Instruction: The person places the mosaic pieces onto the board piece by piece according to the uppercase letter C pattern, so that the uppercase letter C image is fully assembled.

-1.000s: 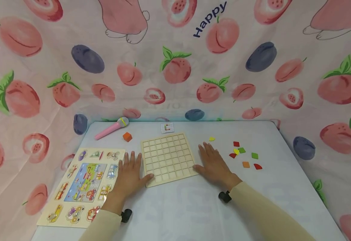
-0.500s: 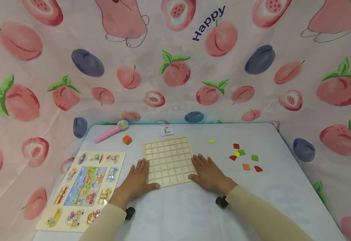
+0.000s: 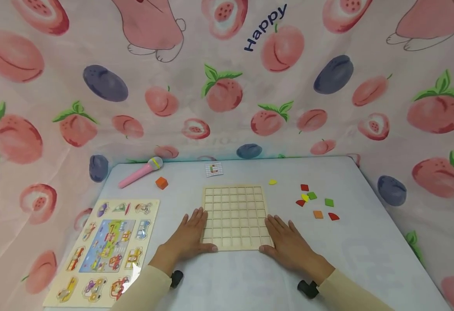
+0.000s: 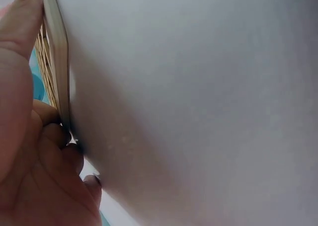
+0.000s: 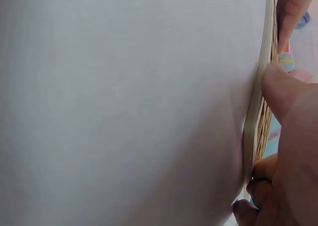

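A light wooden grid board lies squarely on the white table between both hands. Along its left side rests my left hand, fingers straight and thumb at the near left corner. My right hand mirrors it at the right side, its thumb by the near right corner. In the left wrist view, the thumb and fingertips touch the board's pale edge. The right wrist view shows the same contact along the board's rim, with part of the other hand at the top.
Right of the board lie several small flat pieces, including an orange square and a yellow piece. A picture puzzle board lies left. Behind are a pink toy microphone, an orange cube and a small pattern card.
The grid board has turned from a tilt to straight and come nearer, slightly right. My left hand has moved right onto its side; my right hand has moved nearer and slightly right with it.
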A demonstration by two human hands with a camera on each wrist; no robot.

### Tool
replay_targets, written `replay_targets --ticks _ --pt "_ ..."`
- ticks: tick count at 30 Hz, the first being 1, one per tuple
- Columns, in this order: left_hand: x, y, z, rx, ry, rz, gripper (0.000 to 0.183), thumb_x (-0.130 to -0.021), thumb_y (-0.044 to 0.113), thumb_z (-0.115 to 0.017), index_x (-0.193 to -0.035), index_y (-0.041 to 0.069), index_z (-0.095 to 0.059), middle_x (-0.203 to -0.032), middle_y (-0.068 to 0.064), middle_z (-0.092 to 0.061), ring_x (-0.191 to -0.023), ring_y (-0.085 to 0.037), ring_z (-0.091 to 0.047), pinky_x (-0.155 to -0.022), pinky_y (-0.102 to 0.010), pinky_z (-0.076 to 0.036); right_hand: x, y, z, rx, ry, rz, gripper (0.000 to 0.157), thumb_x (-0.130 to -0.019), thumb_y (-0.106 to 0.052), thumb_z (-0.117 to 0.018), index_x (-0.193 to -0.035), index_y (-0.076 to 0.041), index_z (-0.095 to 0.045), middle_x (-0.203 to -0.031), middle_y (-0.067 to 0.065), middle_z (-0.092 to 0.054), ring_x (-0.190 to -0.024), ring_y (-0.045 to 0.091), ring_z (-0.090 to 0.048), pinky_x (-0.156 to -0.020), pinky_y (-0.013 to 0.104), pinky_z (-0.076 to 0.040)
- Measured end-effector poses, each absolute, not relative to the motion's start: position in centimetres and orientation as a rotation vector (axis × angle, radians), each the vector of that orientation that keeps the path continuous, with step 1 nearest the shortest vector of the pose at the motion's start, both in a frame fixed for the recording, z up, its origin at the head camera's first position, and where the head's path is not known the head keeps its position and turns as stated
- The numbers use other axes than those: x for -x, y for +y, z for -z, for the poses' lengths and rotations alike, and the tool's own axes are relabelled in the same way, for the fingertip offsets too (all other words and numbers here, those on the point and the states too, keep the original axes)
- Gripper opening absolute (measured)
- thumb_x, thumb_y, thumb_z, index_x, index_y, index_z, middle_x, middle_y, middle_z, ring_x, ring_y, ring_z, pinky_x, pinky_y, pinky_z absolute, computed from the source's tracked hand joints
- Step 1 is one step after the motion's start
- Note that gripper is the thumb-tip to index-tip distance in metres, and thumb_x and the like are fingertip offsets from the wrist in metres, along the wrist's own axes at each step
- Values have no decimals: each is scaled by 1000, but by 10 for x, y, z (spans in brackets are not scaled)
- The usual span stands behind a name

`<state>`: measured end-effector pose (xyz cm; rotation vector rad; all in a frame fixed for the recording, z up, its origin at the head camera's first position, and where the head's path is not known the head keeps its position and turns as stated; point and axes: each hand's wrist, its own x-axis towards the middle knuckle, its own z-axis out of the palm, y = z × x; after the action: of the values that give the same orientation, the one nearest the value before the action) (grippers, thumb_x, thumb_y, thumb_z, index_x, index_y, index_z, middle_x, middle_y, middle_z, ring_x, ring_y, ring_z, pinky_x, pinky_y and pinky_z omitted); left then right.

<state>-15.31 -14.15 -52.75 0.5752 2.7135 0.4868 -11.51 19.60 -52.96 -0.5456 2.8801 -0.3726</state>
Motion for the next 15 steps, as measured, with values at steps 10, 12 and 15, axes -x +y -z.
replay_targets --ticks 10,12,15 --pt "164 -152 525 -597 2723 -500 120 -81 61 -84 -168 5 -24 -177 -12 -18 -165 -32 -13 -134 -57 -10 115 201 529 562 2853 366 91 -100 -59 -63 -165 -2 -32 -173 15 -30 -161 38 -25 -127 70 -23" --pt "165 -153 524 -603 2706 -489 121 -81 61 -84 -168 6 -22 -177 -11 -16 -165 -31 -11 -135 -57 -7 115 202 529 563 2846 365 91 -100 -59 -64 -165 -3 -32 -173 15 -30 -161 38 -25 -127 69 -22" --pt "164 -151 522 -626 2683 -488 118 -82 60 -83 -167 3 -23 -177 -13 -17 -165 -32 -13 -134 -58 -8 115 204 529 551 2834 369 92 -100 -58 -65 -165 -3 -31 -173 15 -29 -161 38 -24 -128 69 -21"
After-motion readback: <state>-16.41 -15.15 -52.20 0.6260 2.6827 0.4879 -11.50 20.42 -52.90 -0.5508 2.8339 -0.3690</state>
